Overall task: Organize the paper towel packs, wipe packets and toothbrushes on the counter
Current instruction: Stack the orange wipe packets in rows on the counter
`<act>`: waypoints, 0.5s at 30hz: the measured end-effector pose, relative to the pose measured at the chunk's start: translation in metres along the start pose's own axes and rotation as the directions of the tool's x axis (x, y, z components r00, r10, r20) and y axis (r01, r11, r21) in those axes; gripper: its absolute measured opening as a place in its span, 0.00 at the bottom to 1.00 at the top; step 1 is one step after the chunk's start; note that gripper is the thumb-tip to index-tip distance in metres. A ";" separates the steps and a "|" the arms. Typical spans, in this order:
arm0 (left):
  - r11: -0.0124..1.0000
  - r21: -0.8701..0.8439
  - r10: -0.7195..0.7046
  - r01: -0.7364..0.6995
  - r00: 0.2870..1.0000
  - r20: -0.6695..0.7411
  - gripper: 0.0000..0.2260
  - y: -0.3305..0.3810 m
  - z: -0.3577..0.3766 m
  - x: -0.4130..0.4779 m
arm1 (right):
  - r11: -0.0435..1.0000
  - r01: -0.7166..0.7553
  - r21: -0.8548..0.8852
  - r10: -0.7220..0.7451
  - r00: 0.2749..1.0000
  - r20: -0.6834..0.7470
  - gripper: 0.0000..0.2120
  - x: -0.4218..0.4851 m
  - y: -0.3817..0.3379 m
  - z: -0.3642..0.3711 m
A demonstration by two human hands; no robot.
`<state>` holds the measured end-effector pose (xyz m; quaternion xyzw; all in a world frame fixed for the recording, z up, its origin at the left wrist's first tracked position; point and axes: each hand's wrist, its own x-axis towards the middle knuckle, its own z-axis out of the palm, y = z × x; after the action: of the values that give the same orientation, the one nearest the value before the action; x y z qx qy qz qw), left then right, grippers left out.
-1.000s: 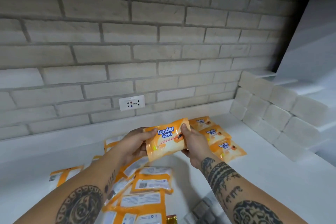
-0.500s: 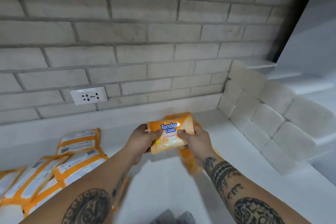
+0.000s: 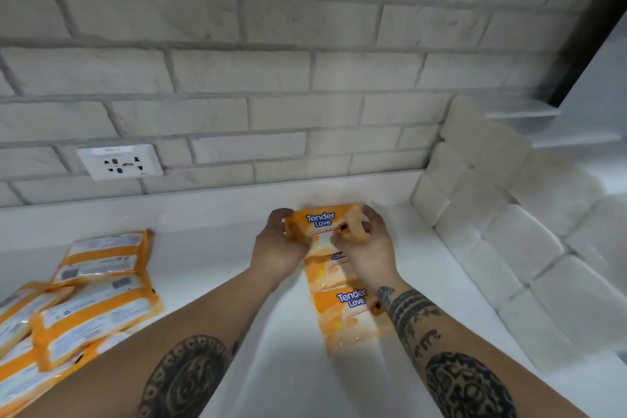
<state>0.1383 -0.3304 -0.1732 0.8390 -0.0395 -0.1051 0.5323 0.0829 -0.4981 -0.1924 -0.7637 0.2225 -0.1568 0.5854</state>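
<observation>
An orange "Tender Love" wipe packet (image 3: 322, 220) is low over the white counter (image 3: 217, 248) near the back wall. My left hand (image 3: 276, 248) grips its left edge and my right hand (image 3: 368, 244) grips its right edge. Just in front of it, a row of matching wipe packets (image 3: 349, 310) lies face up, running toward me; my hands hide part of the row. A loose pile of several wipe packets (image 3: 91, 295) lies back side up at the left. White paper towel packs (image 3: 509, 234) are stacked in rows along the right side.
A brick wall with a white power socket (image 3: 120, 161) backs the counter. White shelves (image 3: 556, 125) stand in the right corner above the paper towel stack.
Both hands have carried the packet forward and down, from chest height to the far end of the packet row by the wall. The view has tilted down.
</observation>
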 end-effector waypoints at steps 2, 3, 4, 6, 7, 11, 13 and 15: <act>0.994 0.108 0.020 -0.022 0.999 0.027 0.26 -0.001 0.008 0.010 | 0.993 0.017 -0.116 -0.016 1.000 0.017 0.31 0.014 0.006 -0.001; 0.986 0.165 0.027 -0.032 0.999 0.033 0.27 -0.001 0.011 0.016 | 0.988 0.015 -0.152 -0.012 1.000 0.019 0.27 0.021 0.009 -0.001; 0.977 0.208 0.031 -0.038 0.999 0.032 0.28 0.000 0.015 0.021 | 0.986 0.013 -0.167 -0.009 1.000 0.025 0.23 0.026 0.010 0.000; 0.964 0.260 0.040 -0.046 0.999 0.026 0.29 0.002 0.022 0.031 | 0.981 0.019 -0.193 -0.011 0.999 0.042 0.19 0.037 0.012 0.003; 0.958 0.283 0.040 -0.046 0.999 0.025 0.29 0.002 0.026 0.036 | 0.975 0.036 -0.219 -0.026 0.999 0.046 0.19 0.044 0.014 0.004; 0.906 0.417 0.053 -0.072 0.997 0.055 0.16 -0.004 0.037 0.060 | 0.932 0.057 -0.358 -0.036 0.997 0.065 0.21 0.066 0.016 0.007; 0.873 0.482 0.053 -0.077 0.997 0.064 0.09 -0.015 0.043 0.073 | 0.866 0.076 -0.495 -0.027 0.994 0.107 0.21 0.074 0.020 0.010; 0.866 0.498 0.034 -0.053 0.998 0.047 0.08 -0.027 0.049 0.082 | 0.764 0.112 -0.635 -0.010 0.987 0.161 0.22 0.078 0.025 0.012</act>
<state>0.2065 -0.3769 -0.2288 0.9448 -0.0937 -0.0947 0.2992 0.1517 -0.5344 -0.2215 -0.9340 0.1936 -0.0330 0.2985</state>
